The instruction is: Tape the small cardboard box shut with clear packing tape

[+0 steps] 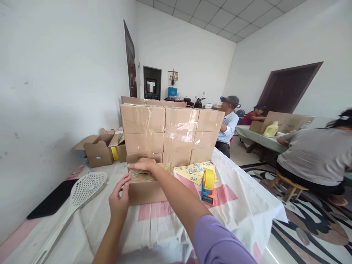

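Note:
A small brown cardboard box (pixel 144 190) sits on the table in front of me, its top covered with clear tape. My right hand (pixel 142 165) lies flat on the far top edge of this box, fingers together. My left hand (pixel 119 200) touches the box's left side with fingers spread. Behind the box stands a stack of taped cardboard boxes (pixel 170 134), several wide and three high. An orange and blue tape dispenser (pixel 208 186) with yellow tape stands on the table to the right of the box.
A white perforated plastic swatter (pixel 82 192) and a black flat object (pixel 52 200) lie at left. Open cardboard boxes (pixel 100 148) stand by the wall. Yellow sticker sheets (pixel 194 170) lie behind the dispenser. Three other people sit at right, near a table (pixel 254 137) with a yellow bottle (pixel 271 129).

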Demonstrator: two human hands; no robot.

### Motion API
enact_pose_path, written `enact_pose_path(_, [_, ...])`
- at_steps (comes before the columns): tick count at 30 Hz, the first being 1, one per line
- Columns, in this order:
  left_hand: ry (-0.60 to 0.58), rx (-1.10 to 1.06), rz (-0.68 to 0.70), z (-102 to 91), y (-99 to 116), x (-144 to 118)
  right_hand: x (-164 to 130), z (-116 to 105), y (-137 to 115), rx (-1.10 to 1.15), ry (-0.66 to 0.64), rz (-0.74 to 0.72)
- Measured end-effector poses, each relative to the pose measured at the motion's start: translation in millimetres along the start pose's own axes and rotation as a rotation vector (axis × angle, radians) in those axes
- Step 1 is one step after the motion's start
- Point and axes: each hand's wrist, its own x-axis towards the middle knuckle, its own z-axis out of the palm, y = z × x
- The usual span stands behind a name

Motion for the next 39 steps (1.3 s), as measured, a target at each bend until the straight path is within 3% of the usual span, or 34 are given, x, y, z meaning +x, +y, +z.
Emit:
enact_pose_path(8, [-0.079,0.132,0.160,6.0,-9.1,19.3,-1.6,1.0,-2.1,-0.019,-0.011,-0.018])
enact_pose_path(13, [-0.131,0.104,0.054,4.6,-8.3,10.2,-1.7,3.8,-4.3,-0.028,0.008,0.015])
enact_pose_path(22, [-0.069,0.101,-0.021,7.8,-9.8,2.2,-2.6,1.7,-3.3,0.063,0.024,0.015])
enact_pose_path(30, [-0.081,0.040,0.069,-0.7,-11.2,26.6,-18.4,-5.3,-8.9,0.379,0.177,-0.071])
enact_pose_path(32, [-0.066,0.026,0.073,-1.5,-13.1,29.1,-36.0,-15.9,-3.1,0.508,0.251,-0.129])
enact_pose_path(34, [-0.039,0.013,0.069,0.2,-15.1,27.8,-72.1,-34.7,17.0,0.616,0.353,-0.178])
enact_pose_path(37, [0.014,-0.008,0.062,6.2,-18.2,22.9,-165.7,-79.0,73.0,0.694,0.566,-0.249])
enact_pose_path(39, [0.047,-0.024,0.051,10.9,-20.5,19.7,-238.2,-113.4,113.7,0.596,0.828,-0.254])
